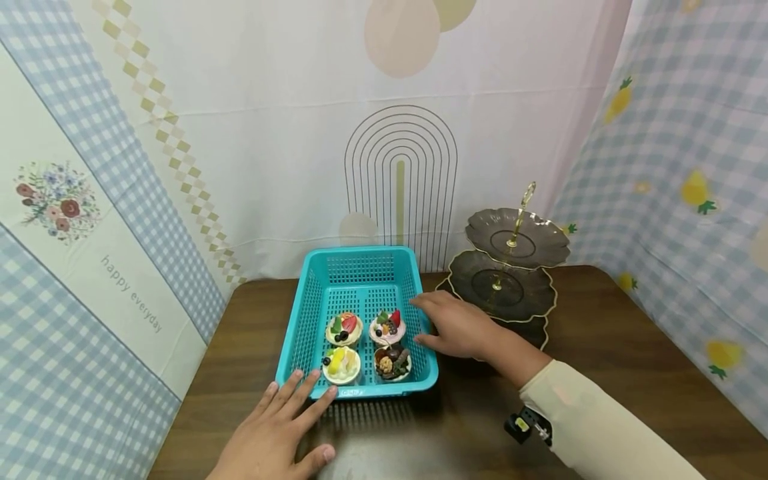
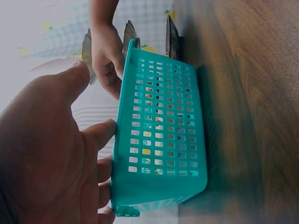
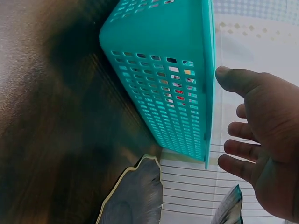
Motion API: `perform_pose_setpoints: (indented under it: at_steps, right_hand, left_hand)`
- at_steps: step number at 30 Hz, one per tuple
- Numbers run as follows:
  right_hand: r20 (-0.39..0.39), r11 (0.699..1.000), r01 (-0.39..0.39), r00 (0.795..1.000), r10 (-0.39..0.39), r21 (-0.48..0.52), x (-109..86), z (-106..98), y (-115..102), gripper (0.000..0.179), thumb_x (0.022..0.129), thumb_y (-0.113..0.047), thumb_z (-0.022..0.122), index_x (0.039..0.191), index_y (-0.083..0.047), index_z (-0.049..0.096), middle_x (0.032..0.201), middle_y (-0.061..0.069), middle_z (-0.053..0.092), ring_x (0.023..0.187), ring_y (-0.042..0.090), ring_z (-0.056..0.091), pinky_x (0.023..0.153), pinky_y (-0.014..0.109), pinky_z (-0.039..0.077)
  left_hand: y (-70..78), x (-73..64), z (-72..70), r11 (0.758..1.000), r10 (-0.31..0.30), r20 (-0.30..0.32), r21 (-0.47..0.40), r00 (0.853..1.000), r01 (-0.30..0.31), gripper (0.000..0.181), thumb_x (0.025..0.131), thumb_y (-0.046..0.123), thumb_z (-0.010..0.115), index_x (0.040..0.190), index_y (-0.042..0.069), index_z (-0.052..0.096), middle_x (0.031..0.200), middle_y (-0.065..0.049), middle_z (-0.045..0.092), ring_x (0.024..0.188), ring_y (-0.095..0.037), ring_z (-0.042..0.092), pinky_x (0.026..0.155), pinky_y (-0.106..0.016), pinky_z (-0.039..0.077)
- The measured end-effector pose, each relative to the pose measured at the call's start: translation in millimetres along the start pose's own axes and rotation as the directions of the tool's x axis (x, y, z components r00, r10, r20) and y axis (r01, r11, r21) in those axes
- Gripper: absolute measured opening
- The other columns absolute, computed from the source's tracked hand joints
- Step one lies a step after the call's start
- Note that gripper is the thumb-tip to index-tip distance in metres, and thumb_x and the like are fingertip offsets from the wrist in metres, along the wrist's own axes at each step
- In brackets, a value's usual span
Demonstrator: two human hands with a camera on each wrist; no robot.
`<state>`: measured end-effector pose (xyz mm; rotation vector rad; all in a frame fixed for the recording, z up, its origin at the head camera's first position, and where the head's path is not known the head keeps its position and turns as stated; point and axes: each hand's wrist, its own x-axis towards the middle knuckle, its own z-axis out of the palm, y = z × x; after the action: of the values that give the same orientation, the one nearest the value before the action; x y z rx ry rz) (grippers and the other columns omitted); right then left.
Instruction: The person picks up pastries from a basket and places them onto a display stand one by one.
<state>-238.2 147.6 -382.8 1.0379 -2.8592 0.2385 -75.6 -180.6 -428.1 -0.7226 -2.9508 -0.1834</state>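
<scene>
A turquoise plastic basket (image 1: 390, 389) with slotted sides stands on the table. Several small fruit-topped tarts sit in its near half, among them one with a strawberry slice (image 1: 346, 328), one with yellow fruit (image 1: 341, 366) and a dark chocolate-topped one (image 1: 392, 363). My left hand (image 1: 275, 430) spreads its fingers at the basket's near left corner, fingertips by the rim in the left wrist view. At the right side, my right hand (image 1: 454, 325) reaches over the rim with loosely bent fingers and thumb apart, holding nothing.
Right of the basket stands a tiered serving stand (image 1: 540, 300) with dark, gold-edged scalloped plates and a gold handle (image 1: 528, 195), close beside my right forearm. Patterned cloths (image 1: 270, 167) hang behind and along both sides of the brown wooden table (image 1: 606, 373).
</scene>
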Motion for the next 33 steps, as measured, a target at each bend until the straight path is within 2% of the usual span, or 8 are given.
perform_pose_setpoints:
  at_steps: [4,7,11,17,33]
  right_hand:
    - [0.024,1.0,0.007,1.0,-0.007,-0.02,9.4,1.0,-0.8,0.07,0.084,-0.049,0.066,0.141,-0.014,0.045,0.139,0.005,0.045,0.128,0.022,0.04,0.096,0.044,0.043]
    - [0.033,0.999,0.016,0.999,-0.014,-0.042,15.7,1.7,-1.8,0.07,0.084,-0.049,0.065,0.14,-0.013,0.045,0.138,0.005,0.047,0.128,0.023,0.04,0.099,0.043,0.041]
    - [0.037,0.997,0.037,0.999,-0.035,-0.063,23.9,2.9,-4.0,0.069,0.084,-0.048,0.066,0.14,-0.013,0.045,0.137,0.005,0.048,0.128,0.024,0.041,0.1,0.043,0.04]
    - [0.061,0.993,0.052,0.997,-0.045,-0.105,34.3,5.2,-7.0,0.065,0.085,-0.047,0.065,0.138,-0.014,0.048,0.135,0.003,0.05,0.127,0.022,0.041,0.101,0.04,0.038]
    - [0.16,0.991,0.009,0.987,0.013,-0.132,55.9,20.2,-13.1,0.061,0.08,-0.04,0.073,0.134,-0.017,0.053,0.13,0.0,0.055,0.124,0.024,0.043,0.1,0.044,0.037]
  left_hand:
    - [0.0,0.5,-2.7,1.0,-0.017,0.053,-0.014,0.998,0.018,0.069,0.087,0.072,0.03,0.148,0.04,0.022,0.156,0.005,0.012,0.142,-0.023,0.009,0.112,-0.034,-0.011]
    - [0.0,1.1,-3.3,1.0,-0.018,0.051,-0.021,0.999,0.019,0.069,0.087,0.072,0.03,0.148,0.04,0.021,0.156,0.006,0.011,0.142,-0.023,0.009,0.112,-0.034,-0.009]
    - [-0.5,1.0,-1.9,1.0,-0.005,-0.001,-0.007,1.0,0.005,0.069,0.088,0.071,0.032,0.148,0.038,0.024,0.155,0.008,0.012,0.141,-0.022,0.012,0.113,-0.033,-0.005]
    - [-2.1,0.8,0.4,1.0,0.017,-0.046,0.003,0.999,-0.017,0.069,0.089,0.069,0.034,0.148,0.035,0.026,0.155,0.004,0.016,0.141,-0.023,0.015,0.112,-0.029,-0.009]
    - [-3.1,-0.5,3.6,1.0,0.02,-0.044,-0.008,0.999,-0.021,0.068,0.089,0.068,0.035,0.148,0.036,0.025,0.155,0.002,0.017,0.141,-0.023,0.014,0.11,-0.026,-0.013]
